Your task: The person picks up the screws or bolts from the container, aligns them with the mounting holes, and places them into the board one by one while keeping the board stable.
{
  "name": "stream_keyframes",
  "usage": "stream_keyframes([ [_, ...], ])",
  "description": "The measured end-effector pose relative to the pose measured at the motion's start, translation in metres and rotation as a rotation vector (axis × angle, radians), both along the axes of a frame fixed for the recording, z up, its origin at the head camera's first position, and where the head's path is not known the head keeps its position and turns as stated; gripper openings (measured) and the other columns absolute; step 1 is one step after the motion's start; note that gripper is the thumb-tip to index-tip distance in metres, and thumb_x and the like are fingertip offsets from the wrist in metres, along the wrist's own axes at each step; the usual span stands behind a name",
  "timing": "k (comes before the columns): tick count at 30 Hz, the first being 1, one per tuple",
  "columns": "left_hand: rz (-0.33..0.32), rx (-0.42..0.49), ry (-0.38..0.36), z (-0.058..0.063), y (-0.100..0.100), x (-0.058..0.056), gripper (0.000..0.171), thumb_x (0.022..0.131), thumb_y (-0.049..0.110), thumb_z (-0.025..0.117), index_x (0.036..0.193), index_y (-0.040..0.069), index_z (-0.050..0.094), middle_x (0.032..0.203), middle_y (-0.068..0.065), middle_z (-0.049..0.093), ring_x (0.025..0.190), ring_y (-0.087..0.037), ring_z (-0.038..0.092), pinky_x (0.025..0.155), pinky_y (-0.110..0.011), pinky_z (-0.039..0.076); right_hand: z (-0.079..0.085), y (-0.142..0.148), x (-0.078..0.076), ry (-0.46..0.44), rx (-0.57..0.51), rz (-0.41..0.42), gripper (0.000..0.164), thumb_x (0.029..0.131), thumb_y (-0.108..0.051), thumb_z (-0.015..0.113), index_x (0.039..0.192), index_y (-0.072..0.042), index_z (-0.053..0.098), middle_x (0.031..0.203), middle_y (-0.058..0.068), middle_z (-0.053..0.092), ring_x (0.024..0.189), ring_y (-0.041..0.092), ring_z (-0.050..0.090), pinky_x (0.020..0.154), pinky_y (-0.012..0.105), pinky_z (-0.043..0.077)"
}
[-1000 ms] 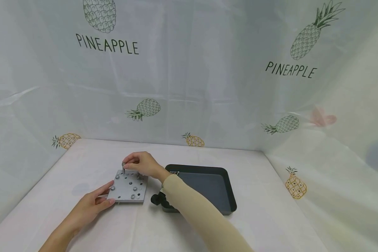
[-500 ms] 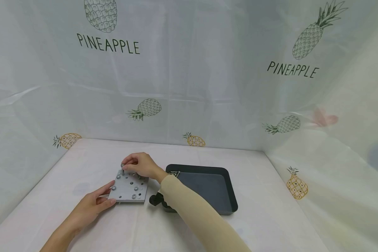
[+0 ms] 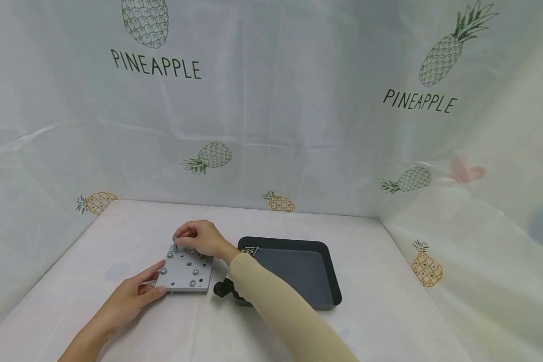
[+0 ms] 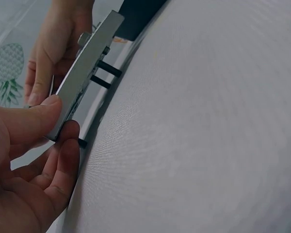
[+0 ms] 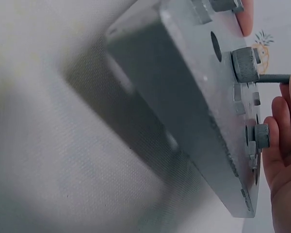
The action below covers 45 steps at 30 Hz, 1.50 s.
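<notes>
Now the left hand [image 3: 133, 294] pinched the plate [image 3: 185, 269] on the table [image 3: 298, 332] while the right hand [image 3: 203, 237] pinched an upright bolt [image 3: 175, 242], apparently mid-threading; next called for straight, steady turning.

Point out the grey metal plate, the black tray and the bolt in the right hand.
grey metal plate [image 3: 185, 274]: head view, bare top face near the middle.
black tray [image 3: 332, 281]: head view, right rim.
bolt [image 3: 175, 244]: head view, shank under the fingertips.
</notes>
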<state>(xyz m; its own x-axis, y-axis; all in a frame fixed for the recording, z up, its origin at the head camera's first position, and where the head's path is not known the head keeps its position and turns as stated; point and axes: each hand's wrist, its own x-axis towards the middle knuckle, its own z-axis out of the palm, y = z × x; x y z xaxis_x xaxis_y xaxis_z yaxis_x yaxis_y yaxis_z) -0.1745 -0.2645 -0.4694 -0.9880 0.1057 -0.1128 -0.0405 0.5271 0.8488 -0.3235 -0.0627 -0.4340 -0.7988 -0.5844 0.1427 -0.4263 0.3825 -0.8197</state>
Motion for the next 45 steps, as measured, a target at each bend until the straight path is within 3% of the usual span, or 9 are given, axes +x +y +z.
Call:
stream_keyframes([
  [21,-0.002,0.028,-0.001,0.000,-0.001,0.000,0.084,0.101,0.033,0.075,0.167,0.008,0.031,0.156,-0.033,0.046,0.113,-0.015,0.067,0.086,-0.016,0.051,-0.003,-0.004,0.001,0.072,0.123,0.025,0.009,0.096,-0.024,0.081,0.105,-0.022,0.079,0.087,-0.022,0.069,0.077,-0.002,0.061,0.071,0.015,0.049],
  [28,-0.002,0.045,-0.004,0.000,0.000,0.001,0.083,0.101,0.031,0.076,0.167,0.007,0.031,0.156,-0.033,0.046,0.112,-0.012,0.068,0.086,-0.016,0.051,-0.001,-0.003,0.002,0.056,0.146,0.028,0.008,0.096,-0.024,0.081,0.104,-0.022,0.081,0.090,-0.021,0.071,0.080,-0.002,0.061,0.074,0.015,0.049],
  [36,0.013,0.006,-0.014,-0.001,-0.001,-0.001,0.083,0.101,0.033,0.075,0.168,0.009,0.032,0.156,-0.033,0.046,0.112,-0.015,0.067,0.085,-0.016,0.051,0.010,0.013,-0.001,0.072,0.182,0.060,0.020,0.097,-0.021,0.080,0.117,-0.016,0.080,0.099,-0.015,0.075,0.086,-0.003,0.063,0.080,0.015,0.051],
  [45,0.022,0.001,-0.016,-0.001,0.002,-0.002,0.083,0.101,0.033,0.075,0.168,0.009,0.032,0.156,-0.032,0.045,0.112,-0.016,0.065,0.086,-0.016,0.051,0.040,0.063,-0.009,0.162,0.163,0.123,0.024,0.099,-0.018,0.078,0.122,-0.013,0.078,0.106,-0.010,0.076,0.094,-0.003,0.066,0.086,0.015,0.053],
])
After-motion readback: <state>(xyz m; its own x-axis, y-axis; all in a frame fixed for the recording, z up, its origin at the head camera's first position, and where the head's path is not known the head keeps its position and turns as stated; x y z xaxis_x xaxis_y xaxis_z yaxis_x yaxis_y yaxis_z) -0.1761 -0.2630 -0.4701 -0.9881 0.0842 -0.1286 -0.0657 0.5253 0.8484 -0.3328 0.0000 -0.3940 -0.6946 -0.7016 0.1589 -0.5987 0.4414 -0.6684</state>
